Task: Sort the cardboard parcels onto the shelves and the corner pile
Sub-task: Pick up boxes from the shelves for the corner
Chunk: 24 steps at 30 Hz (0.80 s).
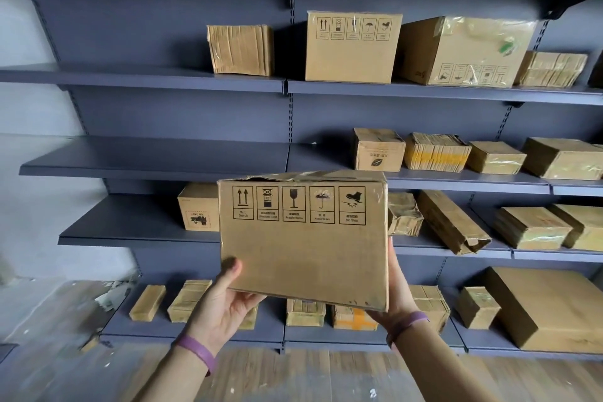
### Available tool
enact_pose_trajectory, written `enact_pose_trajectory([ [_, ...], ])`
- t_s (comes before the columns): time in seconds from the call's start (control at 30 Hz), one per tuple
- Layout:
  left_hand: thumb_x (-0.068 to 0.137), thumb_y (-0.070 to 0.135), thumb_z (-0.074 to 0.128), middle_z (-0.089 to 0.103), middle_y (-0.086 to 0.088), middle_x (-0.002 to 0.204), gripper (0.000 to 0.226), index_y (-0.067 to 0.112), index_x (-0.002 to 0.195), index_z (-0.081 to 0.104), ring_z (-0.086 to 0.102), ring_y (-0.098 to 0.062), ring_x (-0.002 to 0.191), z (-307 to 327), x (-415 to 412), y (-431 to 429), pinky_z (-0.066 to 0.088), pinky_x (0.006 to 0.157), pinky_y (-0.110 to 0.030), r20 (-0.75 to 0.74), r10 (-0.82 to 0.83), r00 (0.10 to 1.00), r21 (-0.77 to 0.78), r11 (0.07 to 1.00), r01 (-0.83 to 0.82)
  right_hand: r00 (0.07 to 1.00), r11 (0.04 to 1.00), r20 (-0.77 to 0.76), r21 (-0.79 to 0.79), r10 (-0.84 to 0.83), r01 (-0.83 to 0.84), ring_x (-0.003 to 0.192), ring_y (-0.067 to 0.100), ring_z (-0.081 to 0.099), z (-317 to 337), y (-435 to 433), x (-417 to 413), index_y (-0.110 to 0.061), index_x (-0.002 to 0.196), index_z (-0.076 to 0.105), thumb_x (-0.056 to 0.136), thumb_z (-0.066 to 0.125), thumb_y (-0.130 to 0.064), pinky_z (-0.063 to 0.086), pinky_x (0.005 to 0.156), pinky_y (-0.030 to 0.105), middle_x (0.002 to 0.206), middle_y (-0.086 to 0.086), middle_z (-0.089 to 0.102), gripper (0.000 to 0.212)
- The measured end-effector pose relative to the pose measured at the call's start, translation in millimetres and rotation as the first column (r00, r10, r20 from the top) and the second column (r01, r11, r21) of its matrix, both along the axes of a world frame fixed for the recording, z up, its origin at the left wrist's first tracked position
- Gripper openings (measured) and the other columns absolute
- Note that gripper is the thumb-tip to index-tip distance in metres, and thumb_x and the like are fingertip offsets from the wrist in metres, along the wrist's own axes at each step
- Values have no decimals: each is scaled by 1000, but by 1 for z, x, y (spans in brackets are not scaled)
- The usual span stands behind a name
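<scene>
- Here, held upright before the grey shelves (156,157): a cardboard box (303,238), printed symbols frontward;
- gripped at its lower left corner by the left hand (225,300), thumb on the front;
- clasped at the lower right corner by the right hand (396,299), fingers hidden behind.

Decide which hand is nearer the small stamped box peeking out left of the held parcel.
Left. The left hand sits below the stamped box, at the lower left corner of the parcel; the right hand holds the opposite lower corner.
</scene>
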<state>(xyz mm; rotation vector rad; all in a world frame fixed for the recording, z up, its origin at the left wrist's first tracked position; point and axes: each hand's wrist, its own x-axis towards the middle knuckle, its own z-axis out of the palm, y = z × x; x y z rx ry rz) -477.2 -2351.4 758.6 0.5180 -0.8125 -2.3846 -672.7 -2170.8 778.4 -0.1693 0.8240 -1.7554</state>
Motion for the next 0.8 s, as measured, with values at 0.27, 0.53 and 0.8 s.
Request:
enact_pose_trajectory([
  [0.27,53,30,96,66,-19,126,86,10,128,60,67,-36,110,14,-3,2,49,92,-60,-103,-15,995,81,996,24,980,976,61,-97,-190,195,127,37,54,-18,-17,-2,-20,141,52,86,51,-61,44,103,60,139,15,57,69],
  [0.53,88,54,53,68,-14,124,55,14,123,66,65,-33,114,14,-30,22,47,88,-64,-237,56,970,242,970,3,961,951,21,-141,-276,276,91,24,74,-9,-29,16,-12,124,57,85,56,-35,62,70,41,110,10,74,46],
  [0.8,83,68,55,67,-12,128,57,26,116,74,64,-33,114,11,-24,13,47,93,-63,-150,80,985,145,988,-58,973,977,-115,-100,-200,189,110,27,68,-13,-16,2,-10,131,52,90,55,-49,57,85,42,118,8,71,57],
])
